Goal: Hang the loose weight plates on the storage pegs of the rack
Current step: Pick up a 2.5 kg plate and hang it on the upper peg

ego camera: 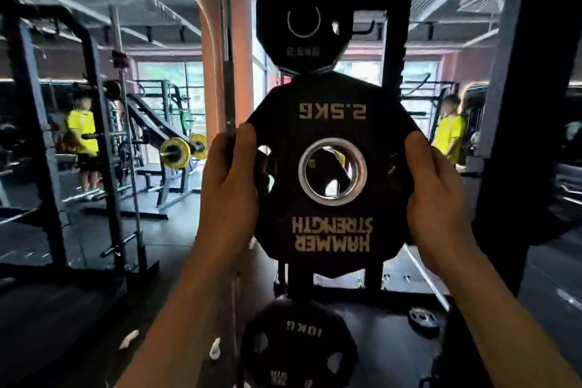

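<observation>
Both my forearms reach forward and up, and my hands grip one black plate from either side at chest height. My left hand (231,173) curls round the plate's left rim, thumb on the near face, fingers wrapped behind through the side cutout. My right hand (437,195) clasps the right rim the same way, thumb forward.

The 2.5 kg plate (330,104) stands upright, flat face toward me, its lettering upside down, with the weight mark at the top and the brand name at the bottom. Its steel-ringed centre hole (333,172) faces me squarely, so the hole's axis runs away from me toward the rack (392,41).

Just above it a smaller plate (304,22) hangs on the rack, its lower edge touching or nearly touching mine. Below, a 10 kg plate (300,343) sits low on the rack. One loose plate (423,320) lies flat on the dark rubber floor (387,340) to the right.

Around me are squat racks, a barbell with yellow plates (176,153) and two people in yellow shirts.
</observation>
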Action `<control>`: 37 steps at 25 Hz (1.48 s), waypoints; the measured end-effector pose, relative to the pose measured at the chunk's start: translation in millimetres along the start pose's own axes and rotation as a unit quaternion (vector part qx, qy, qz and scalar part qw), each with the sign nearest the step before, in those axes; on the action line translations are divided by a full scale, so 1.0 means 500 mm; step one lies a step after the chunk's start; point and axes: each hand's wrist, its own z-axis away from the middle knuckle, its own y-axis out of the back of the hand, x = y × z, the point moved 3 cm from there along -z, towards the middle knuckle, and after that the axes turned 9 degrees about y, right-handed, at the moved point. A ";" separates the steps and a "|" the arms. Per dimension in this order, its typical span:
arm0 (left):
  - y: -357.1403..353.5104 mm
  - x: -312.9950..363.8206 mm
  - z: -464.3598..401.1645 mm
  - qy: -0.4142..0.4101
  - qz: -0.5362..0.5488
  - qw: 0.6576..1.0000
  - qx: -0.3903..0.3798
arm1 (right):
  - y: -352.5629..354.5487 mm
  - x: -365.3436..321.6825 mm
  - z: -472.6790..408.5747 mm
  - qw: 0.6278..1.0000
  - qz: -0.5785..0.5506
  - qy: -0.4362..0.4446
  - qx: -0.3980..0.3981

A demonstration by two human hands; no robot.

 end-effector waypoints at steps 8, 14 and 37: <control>-0.092 0.108 -0.237 -0.116 0.033 0.992 -0.042 | -0.074 -0.058 -0.255 0.992 0.058 0.110 -0.001; -0.136 0.189 -0.403 -0.197 0.027 0.979 -0.036 | -0.144 -0.099 -0.426 0.974 0.099 0.202 0.006; -0.204 0.099 -0.691 -0.216 -0.044 0.975 -0.037 | -0.226 0.054 -0.664 0.966 0.155 0.208 0.005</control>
